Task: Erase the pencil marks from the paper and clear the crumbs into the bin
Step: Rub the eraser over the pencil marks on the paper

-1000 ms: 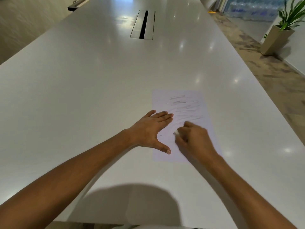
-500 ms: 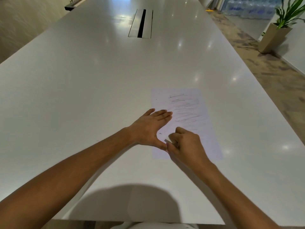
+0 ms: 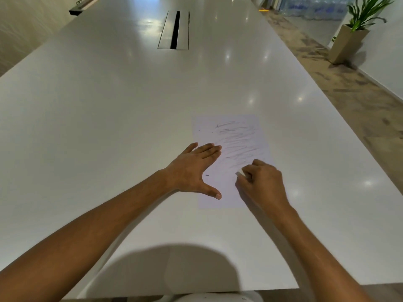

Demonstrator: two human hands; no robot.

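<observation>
The white paper (image 3: 231,136) is laid flat on the worktop (image 3: 109,105), faintly scribbled; the small white eraser (image 3: 239,173) is pressed on it.

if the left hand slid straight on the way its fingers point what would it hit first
The left hand lies flat on the paper, fingers pointing up and to the right. Going straight on, it would first cross the faint pencil marks, then the paper's far edge onto bare table. Nothing solid appears to stand in that line.

Two bare forearms, no sleeves, left hand (image 3: 192,171), right hand (image 3: 265,184)
</observation>
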